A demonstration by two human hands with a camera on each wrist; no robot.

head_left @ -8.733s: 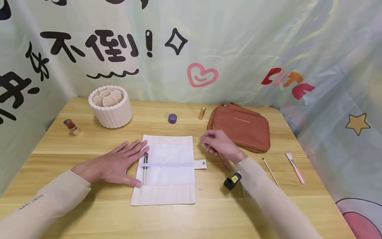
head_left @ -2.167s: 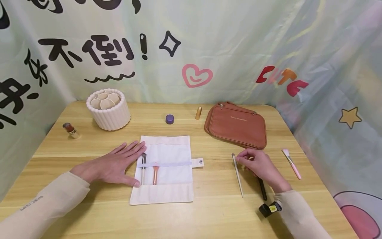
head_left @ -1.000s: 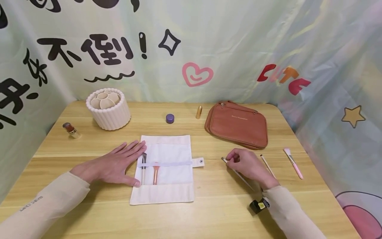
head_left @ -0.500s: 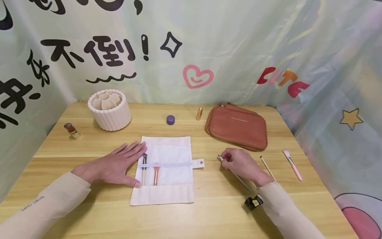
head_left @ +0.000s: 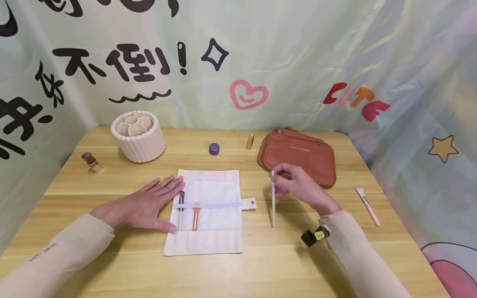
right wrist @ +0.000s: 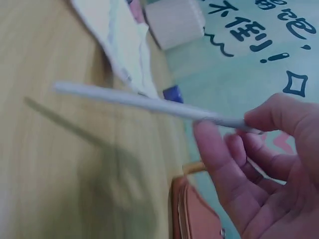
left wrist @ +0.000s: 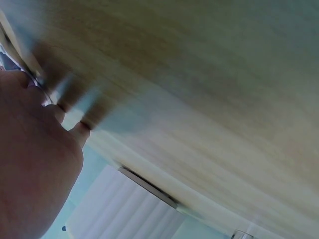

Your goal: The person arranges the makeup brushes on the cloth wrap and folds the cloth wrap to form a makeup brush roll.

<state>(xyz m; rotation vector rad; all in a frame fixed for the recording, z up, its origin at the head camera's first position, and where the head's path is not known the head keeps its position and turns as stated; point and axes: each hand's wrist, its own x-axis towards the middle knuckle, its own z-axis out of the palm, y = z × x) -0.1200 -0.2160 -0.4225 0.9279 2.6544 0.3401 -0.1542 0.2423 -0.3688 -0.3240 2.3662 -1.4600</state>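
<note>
My left hand (head_left: 143, 207) lies with fingers spread on the left edge of a white cloth brush roll (head_left: 220, 242), which is unrolled flat. Under the roll's elastic band sit a dark-tipped makeup brush (head_left: 181, 213) and a rose-gold brush (head_left: 195, 219), their lower ends in the pocket strip. To the right of the roll, my right hand (head_left: 299, 186) pinches a slim white-handled makeup brush (head_left: 273, 203) near its upper end. The brush (right wrist: 124, 97) hangs nearly upright, handle end down, above the table. Fingertips mostly cover its head.
A brown zip bag (head_left: 302, 155) lies just behind my right hand. A pink brush (head_left: 368, 207) is farther right. Along the back stand a white ribbed pot (head_left: 139, 142), a purple cap (head_left: 214, 149) and a gold tube (head_left: 250, 141); a lipstick (head_left: 92, 162) lies left.
The rose-gold brush has come into the roll since the oldest frame. My right hand has picked up the white-handled brush, moved left and tipped it upright. The left hand stays put.
</note>
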